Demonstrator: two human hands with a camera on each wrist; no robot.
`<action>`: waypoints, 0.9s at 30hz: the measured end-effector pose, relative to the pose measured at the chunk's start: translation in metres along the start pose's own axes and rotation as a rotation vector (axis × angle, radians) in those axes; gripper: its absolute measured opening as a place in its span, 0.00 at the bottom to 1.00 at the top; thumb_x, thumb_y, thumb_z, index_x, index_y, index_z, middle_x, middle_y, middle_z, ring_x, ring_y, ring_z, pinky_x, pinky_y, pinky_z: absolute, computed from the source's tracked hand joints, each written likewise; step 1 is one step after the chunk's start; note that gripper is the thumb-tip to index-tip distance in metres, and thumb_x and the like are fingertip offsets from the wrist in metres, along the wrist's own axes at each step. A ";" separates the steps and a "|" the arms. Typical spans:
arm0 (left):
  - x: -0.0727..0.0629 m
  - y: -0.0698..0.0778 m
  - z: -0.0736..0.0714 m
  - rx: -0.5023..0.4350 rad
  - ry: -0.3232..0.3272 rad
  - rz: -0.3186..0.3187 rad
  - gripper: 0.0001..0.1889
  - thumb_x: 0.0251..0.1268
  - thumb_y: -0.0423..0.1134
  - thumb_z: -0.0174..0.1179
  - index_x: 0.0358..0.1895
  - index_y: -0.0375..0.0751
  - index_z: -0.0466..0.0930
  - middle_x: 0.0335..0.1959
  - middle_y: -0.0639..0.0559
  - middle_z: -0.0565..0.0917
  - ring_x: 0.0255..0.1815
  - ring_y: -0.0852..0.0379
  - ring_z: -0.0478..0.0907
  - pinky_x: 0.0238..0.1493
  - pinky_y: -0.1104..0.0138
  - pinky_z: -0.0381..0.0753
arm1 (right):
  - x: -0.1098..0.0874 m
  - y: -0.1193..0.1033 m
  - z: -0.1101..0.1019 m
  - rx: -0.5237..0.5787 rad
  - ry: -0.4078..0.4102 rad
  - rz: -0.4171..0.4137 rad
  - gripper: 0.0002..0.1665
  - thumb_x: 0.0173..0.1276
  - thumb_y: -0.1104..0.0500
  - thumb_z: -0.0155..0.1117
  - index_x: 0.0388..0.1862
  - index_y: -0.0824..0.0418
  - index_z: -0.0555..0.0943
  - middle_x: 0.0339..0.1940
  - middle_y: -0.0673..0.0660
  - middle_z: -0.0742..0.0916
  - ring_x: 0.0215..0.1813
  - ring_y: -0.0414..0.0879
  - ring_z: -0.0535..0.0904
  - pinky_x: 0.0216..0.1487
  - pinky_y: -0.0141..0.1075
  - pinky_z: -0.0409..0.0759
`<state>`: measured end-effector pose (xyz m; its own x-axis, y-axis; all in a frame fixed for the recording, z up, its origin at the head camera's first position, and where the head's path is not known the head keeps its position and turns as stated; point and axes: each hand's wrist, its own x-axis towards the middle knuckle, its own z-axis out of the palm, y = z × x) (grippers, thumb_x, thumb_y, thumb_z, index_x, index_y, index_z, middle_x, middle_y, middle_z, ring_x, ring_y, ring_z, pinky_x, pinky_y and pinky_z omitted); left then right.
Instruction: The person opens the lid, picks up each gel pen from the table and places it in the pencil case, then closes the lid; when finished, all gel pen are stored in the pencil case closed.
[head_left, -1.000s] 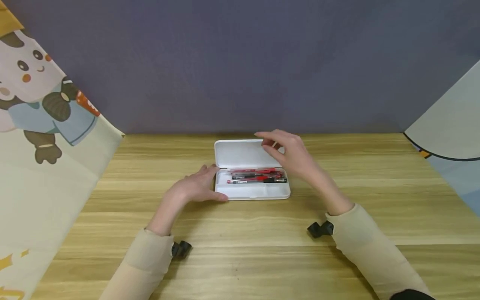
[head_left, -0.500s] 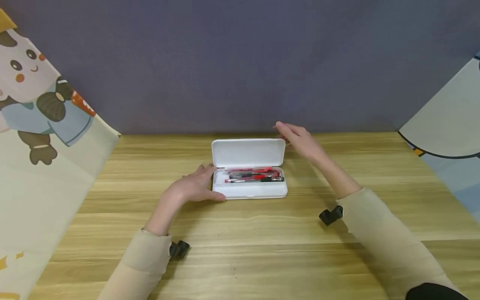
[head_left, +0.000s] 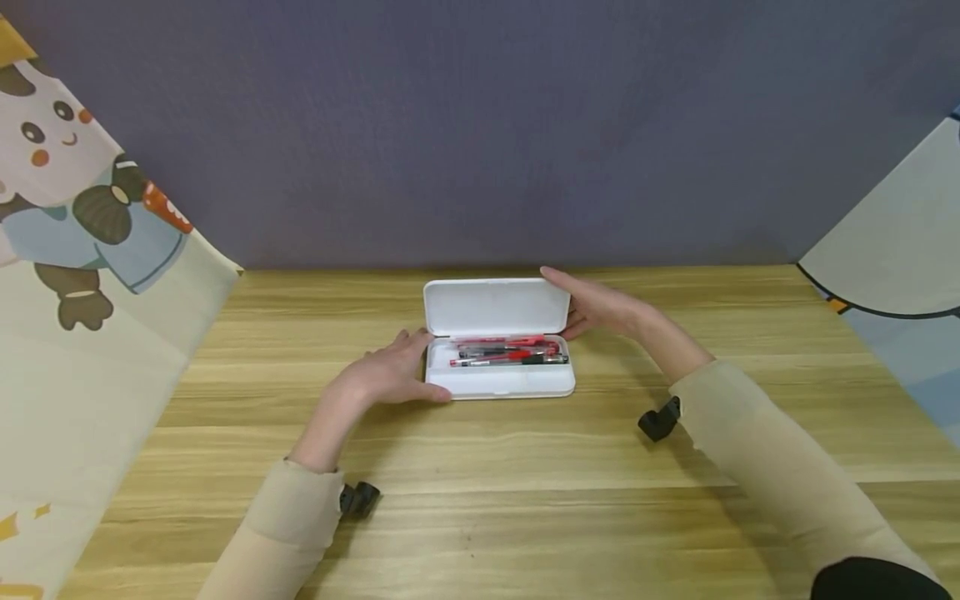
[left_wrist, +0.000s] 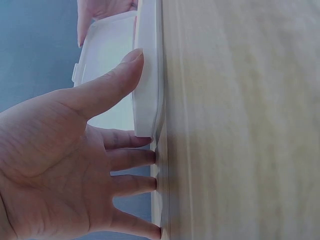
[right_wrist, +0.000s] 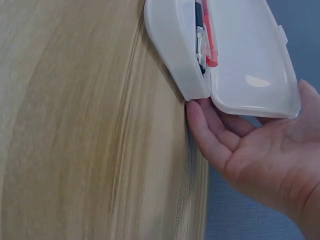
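Observation:
A white pencil case (head_left: 498, 383) lies on the table with its lid (head_left: 487, 308) raised at the back. Several red and black pens (head_left: 512, 358) rest in its rear compartment. My left hand (head_left: 390, 375) is at the case's left end; the left wrist view shows the thumb (left_wrist: 117, 80) against the front wall and the other fingers spread fairly straight, their tips down at the table. My right hand (head_left: 600, 308) grips the lid's right end, thumb up at the top corner. In the right wrist view, its curled fingers (right_wrist: 210, 132) reach behind the lid, partly hidden.
A wood-grain table (head_left: 480, 500) spreads in front of the case. Close behind stands a dark blue-grey cloth wall (head_left: 480, 133). A cartoon-printed panel (head_left: 97, 208) flanks the left side, and a pale panel (head_left: 900, 217) the right.
My right hand moved right and away from over the lid, then came down onto the lid's right end. The left hand stays by the case's left end.

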<state>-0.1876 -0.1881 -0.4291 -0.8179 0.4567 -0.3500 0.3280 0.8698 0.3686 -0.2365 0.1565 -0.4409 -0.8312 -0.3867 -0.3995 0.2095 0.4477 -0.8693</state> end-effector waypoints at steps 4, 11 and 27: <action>0.001 0.000 0.000 -0.006 0.001 0.000 0.55 0.62 0.62 0.69 0.83 0.41 0.49 0.85 0.36 0.49 0.86 0.34 0.43 0.78 0.27 0.48 | -0.001 0.001 -0.001 0.010 -0.019 -0.014 0.51 0.77 0.26 0.37 0.83 0.60 0.53 0.72 0.70 0.72 0.71 0.67 0.76 0.71 0.55 0.79; 0.001 -0.001 0.001 0.001 0.001 -0.009 0.56 0.61 0.62 0.69 0.83 0.42 0.47 0.85 0.36 0.51 0.86 0.34 0.44 0.78 0.28 0.49 | -0.006 0.004 0.001 0.008 -0.057 -0.070 0.47 0.80 0.31 0.41 0.80 0.64 0.59 0.77 0.68 0.71 0.72 0.66 0.76 0.76 0.57 0.72; -0.011 -0.011 -0.004 0.001 0.006 0.048 0.62 0.64 0.63 0.66 0.84 0.37 0.33 0.85 0.34 0.43 0.85 0.33 0.48 0.83 0.40 0.52 | -0.032 0.026 0.013 -0.344 -0.040 -0.383 0.33 0.70 0.49 0.71 0.73 0.49 0.76 0.78 0.56 0.75 0.82 0.60 0.64 0.78 0.61 0.67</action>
<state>-0.1842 -0.2030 -0.4261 -0.8041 0.4969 -0.3263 0.3674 0.8470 0.3843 -0.1980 0.1703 -0.4550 -0.7936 -0.6021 -0.0876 -0.2933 0.5046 -0.8120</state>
